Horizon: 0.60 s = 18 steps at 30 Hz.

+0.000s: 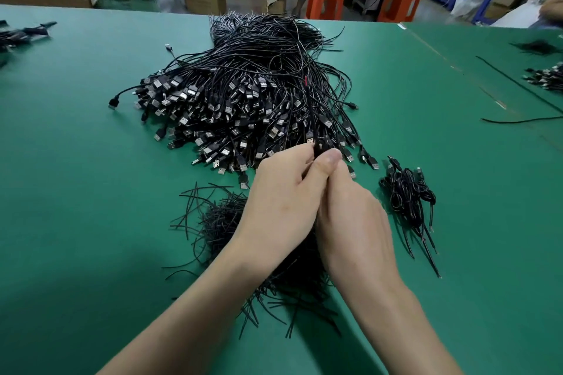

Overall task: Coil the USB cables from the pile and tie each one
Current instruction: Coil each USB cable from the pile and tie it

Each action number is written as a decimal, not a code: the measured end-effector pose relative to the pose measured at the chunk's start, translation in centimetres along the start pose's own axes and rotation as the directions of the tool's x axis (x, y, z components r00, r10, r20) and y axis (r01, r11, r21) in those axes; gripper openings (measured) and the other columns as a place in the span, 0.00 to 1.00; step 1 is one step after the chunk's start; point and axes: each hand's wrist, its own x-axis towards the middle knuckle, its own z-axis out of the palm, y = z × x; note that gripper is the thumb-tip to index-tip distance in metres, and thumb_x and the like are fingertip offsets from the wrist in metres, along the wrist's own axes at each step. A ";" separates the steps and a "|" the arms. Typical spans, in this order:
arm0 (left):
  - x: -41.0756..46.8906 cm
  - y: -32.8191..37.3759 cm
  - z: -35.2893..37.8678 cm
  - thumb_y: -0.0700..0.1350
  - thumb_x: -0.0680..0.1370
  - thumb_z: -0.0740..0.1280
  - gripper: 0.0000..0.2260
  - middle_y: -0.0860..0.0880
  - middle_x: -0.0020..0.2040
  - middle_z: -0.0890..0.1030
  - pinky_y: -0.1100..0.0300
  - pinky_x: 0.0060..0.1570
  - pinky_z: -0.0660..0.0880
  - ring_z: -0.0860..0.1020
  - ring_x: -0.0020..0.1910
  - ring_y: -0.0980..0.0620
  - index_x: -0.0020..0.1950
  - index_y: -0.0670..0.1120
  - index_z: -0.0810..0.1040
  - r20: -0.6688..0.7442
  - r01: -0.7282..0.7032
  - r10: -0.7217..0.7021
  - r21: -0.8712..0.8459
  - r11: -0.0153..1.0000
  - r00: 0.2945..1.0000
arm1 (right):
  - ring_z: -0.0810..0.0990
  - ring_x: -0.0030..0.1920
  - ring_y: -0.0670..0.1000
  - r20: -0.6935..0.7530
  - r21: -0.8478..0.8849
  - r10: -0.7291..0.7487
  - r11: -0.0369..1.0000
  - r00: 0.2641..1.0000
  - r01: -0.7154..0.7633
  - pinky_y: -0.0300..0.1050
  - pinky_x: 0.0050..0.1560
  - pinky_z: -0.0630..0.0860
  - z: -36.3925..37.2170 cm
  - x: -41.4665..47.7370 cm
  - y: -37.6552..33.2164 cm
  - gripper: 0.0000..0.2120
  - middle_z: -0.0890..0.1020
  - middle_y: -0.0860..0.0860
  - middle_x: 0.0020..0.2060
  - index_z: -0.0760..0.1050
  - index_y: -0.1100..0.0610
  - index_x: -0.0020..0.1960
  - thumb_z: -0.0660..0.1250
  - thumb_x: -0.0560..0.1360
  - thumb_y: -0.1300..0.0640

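Hundreds of thin black USB cables (pixel 243 94) with silver plugs lie heaped on the green tabletop (pixel 91 192). At the heap's near edge the left hand (pixel 283 192) pinches one black cable end (pixel 320 145) in its grip, while the right hand (pixel 353 216) presses alongside, its grip hidden. Light, limp and tangle-prone by the look, a cable is best taken behind its stiff plug.

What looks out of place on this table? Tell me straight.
One red strand shows in the otherwise black cable pile. A single cable lies loose on the green table to the right, apart from any heap. Nothing looks damaged.
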 end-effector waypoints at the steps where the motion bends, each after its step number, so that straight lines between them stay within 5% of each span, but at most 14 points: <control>1: 0.0 -0.1 0.0 0.51 0.85 0.66 0.23 0.56 0.26 0.66 0.59 0.30 0.60 0.62 0.27 0.57 0.33 0.48 0.63 -0.005 -0.001 0.001 -0.007 1.000 1.000 | 0.69 0.31 0.47 0.010 0.025 -0.024 0.999 1.000 0.024 0.52 0.30 0.61 -0.1 0.0 0.0 0.09 0.69 0.43 0.30 0.59 0.47 0.47 0.47 0.85 0.48; 5: 0.4 -0.9 -0.1 0.52 0.84 0.64 0.15 0.50 0.38 0.85 0.51 0.36 0.75 0.80 0.36 0.50 0.44 0.45 0.83 -0.030 -0.044 0.043 -0.056 0.997 0.999 | 0.76 0.37 0.49 0.108 0.291 -0.038 0.957 0.993 0.005 0.53 0.37 0.71 -0.8 0.2 0.3 0.10 0.77 0.42 0.35 0.64 0.45 0.50 0.48 0.84 0.43; 8: 0.3 -0.6 -0.2 0.49 0.84 0.66 0.12 0.53 0.45 0.88 0.65 0.35 0.76 0.81 0.36 0.62 0.47 0.45 0.85 -0.059 -0.096 0.088 -0.143 0.985 0.994 | 0.71 0.30 0.44 0.152 0.482 -0.009 0.874 0.988 -0.066 0.38 0.30 0.65 -1.2 0.5 0.9 0.11 0.75 0.40 0.30 0.68 0.49 0.46 0.54 0.85 0.49; 12: 0.3 -0.6 -0.4 0.47 0.83 0.68 0.08 0.51 0.52 0.88 0.51 0.53 0.83 0.86 0.55 0.51 0.57 0.50 0.87 -0.053 -0.205 0.198 -0.223 0.953 0.979 | 0.77 0.39 0.41 0.125 0.407 -0.009 0.913 0.992 -0.043 0.36 0.36 0.68 -1.8 0.8 1.5 0.08 0.79 0.38 0.39 0.72 0.44 0.49 0.57 0.83 0.44; 14: 0.5 -0.8 -1.0 0.43 0.83 0.68 0.10 0.51 0.57 0.87 0.47 0.60 0.80 0.81 0.64 0.52 0.62 0.46 0.86 -0.113 -0.328 0.319 -0.075 0.942 0.941 | 0.76 0.51 0.38 0.018 0.312 0.047 0.949 0.999 -0.050 0.36 0.48 0.70 -2.1 0.7 2.1 0.10 0.78 0.38 0.48 0.74 0.43 0.57 0.60 0.80 0.42; 16: 0.8 -0.9 -1.6 0.43 0.83 0.67 0.10 0.50 0.59 0.85 0.47 0.63 0.76 0.77 0.66 0.51 0.60 0.43 0.86 -0.155 -0.482 0.502 0.148 0.863 0.851 | 0.76 0.48 0.38 -0.087 0.333 0.132 0.938 0.987 -0.095 0.36 0.47 0.68 -2.5 0.1 2.4 0.08 0.79 0.39 0.46 0.78 0.43 0.53 0.61 0.81 0.45; 18: 1.0 -0.9 -2.1 0.42 0.82 0.70 0.07 0.50 0.54 0.80 0.49 0.59 0.72 0.74 0.60 0.47 0.55 0.43 0.88 -0.180 -0.566 0.633 0.316 0.762 0.753 | 0.76 0.40 0.41 0.120 0.595 0.234 0.761 0.965 -0.258 0.42 0.44 0.68 -2.5 -0.5 2.5 0.20 0.82 0.43 0.40 0.85 0.49 0.46 0.57 0.84 0.43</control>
